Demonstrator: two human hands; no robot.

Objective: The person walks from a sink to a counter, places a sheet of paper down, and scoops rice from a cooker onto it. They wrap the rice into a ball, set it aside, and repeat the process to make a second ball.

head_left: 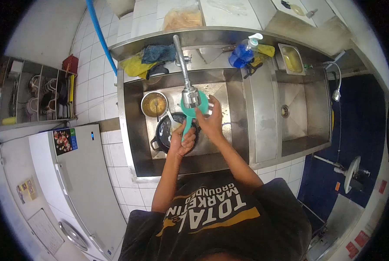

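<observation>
My left hand [182,140] is closed around the handle of a teal round-headed utensil [189,114], above the sink [233,126]. Its wide head lies directly beneath the metal faucet [191,96], which hides part of it. At the head's right edge, my right hand [211,121] grips the rim, thumb toward me and fingers curled on the far side. Below my left hand sits a black pot [164,137] with side handles, and a pale-handled utensil [173,119] leans in it. A steel pot [145,104] with brownish liquid and a spoon stands to the left in the basin.
On the sink's back ledge are yellow and dark cloths [157,54] and a blue soap pump bottle [242,55]. A second basin [305,113] lies to the right, with a small steel tray [291,59] behind it. Left stand a dish rack [40,93] and a white fridge [90,174].
</observation>
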